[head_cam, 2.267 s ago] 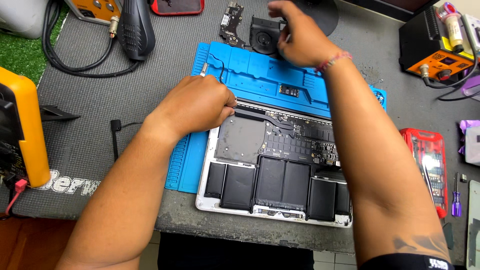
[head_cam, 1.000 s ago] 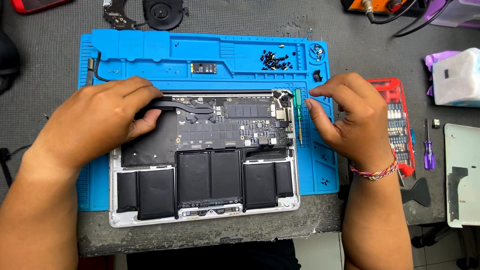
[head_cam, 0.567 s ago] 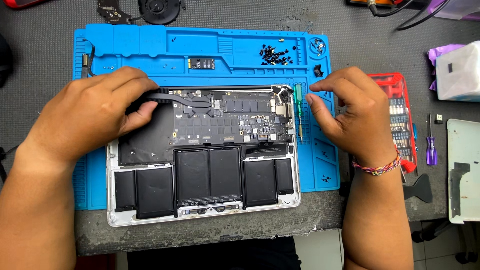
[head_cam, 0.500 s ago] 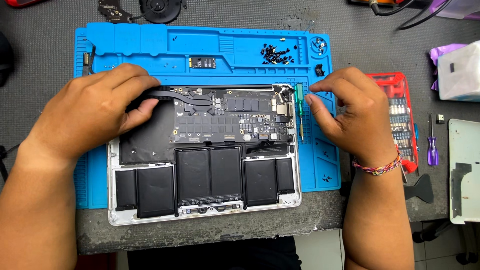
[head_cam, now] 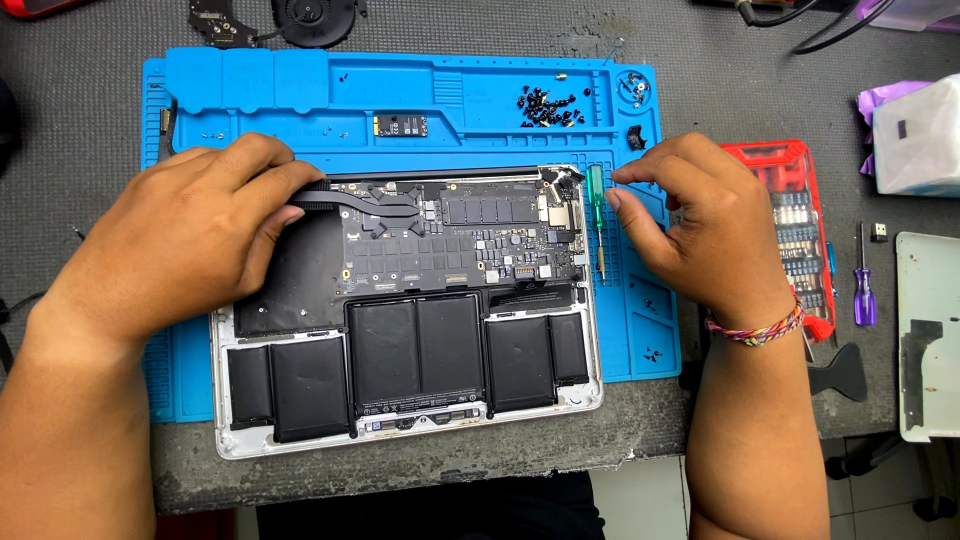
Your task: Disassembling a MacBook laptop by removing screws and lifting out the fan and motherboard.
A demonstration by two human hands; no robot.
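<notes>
An opened silver laptop (head_cam: 410, 425) lies bottom-up on a blue repair mat (head_cam: 400, 90), its logic board (head_cam: 470, 235) and black battery cells (head_cam: 415, 350) exposed. My left hand (head_cam: 190, 235) rests on the laptop's upper left corner, fingers on the black heat pipe (head_cam: 375, 205). My right hand (head_cam: 690, 220) hovers at the laptop's right edge, thumb and forefinger apart beside a green-handled screwdriver (head_cam: 596, 195) that lies on the mat. It holds nothing.
Several black screws (head_cam: 550, 105) sit in a mat tray, a small card (head_cam: 400, 126) lies behind the laptop. A fan (head_cam: 315, 18) is at the back. A red bit case (head_cam: 795, 225), purple screwdriver (head_cam: 864, 290), white box (head_cam: 920, 135) and metal cover (head_cam: 930, 335) stand right.
My right hand came back from the far side of the mat to the laptop's right edge by the green screwdriver. My left hand settled on the upper left corner. The view shifted.
</notes>
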